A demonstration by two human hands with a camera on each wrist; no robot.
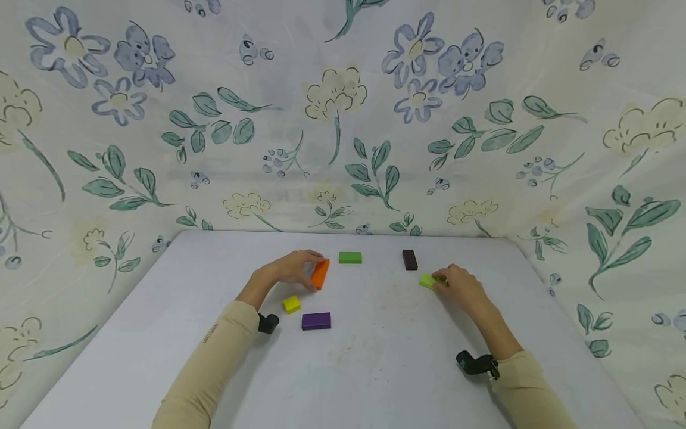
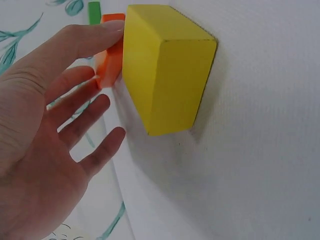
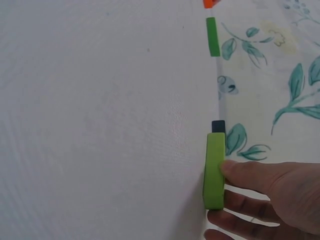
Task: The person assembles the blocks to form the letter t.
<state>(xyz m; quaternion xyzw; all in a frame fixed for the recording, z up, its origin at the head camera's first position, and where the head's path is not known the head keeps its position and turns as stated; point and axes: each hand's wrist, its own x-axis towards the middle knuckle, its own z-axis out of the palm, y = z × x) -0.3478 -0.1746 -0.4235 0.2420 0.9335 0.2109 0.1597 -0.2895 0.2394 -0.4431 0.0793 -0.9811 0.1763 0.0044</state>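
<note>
My left hand (image 1: 292,268) pinches an orange block (image 1: 320,274) between thumb and fingertips, its long side slanting. In the left wrist view the thumb lies at one end of that block and a fingertip at the other, partly behind a yellow block (image 2: 172,75) that stands close to the camera. On the right, my right hand (image 1: 460,287) holds a lime-green block (image 1: 427,280) by its right part. The right wrist view has the thumb against one side of the lime block (image 3: 214,170), with fingers curling at its lower end.
A green block (image 1: 350,257) and a dark brown block (image 1: 409,260) lie toward the back of the white table (image 1: 386,369). Nearer, a purple block (image 1: 316,321) lies in front of the yellow one. A floral cloth (image 1: 343,137) hangs behind the table.
</note>
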